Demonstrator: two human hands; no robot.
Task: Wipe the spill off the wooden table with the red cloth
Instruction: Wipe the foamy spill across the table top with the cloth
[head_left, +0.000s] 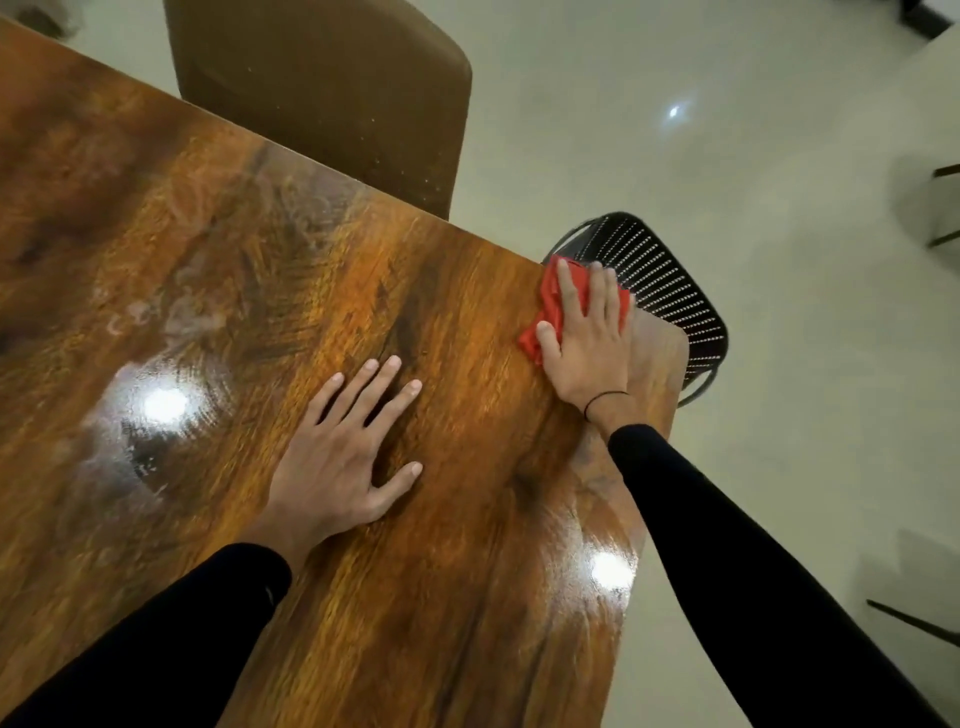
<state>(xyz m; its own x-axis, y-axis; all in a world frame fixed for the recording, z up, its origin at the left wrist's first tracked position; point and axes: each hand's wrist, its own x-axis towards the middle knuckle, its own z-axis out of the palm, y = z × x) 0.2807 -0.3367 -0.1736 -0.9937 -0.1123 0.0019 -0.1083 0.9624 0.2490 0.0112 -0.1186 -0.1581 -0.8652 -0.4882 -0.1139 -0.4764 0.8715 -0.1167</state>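
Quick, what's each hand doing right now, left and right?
Left hand: open, flat on the wooden table, holding nothing.
Right hand: open, palm pressing the red cloth down near the table's far corner.

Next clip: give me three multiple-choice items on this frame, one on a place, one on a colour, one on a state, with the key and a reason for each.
1. Where on the table is the cloth?
A. at the far right corner
B. in the middle
C. under the left hand

2. What colour are the sleeves?
A. white
B. black
C. red

3. How is the left hand placed?
A. clenched in a fist
B. raised off the table
C. flat on the wood, fingers spread

Key: 1 A, the right hand presses the cloth near the corner by the black chair. 2 B, both forearms are covered in black. 3 C, its palm lies open on the table, holding nothing.
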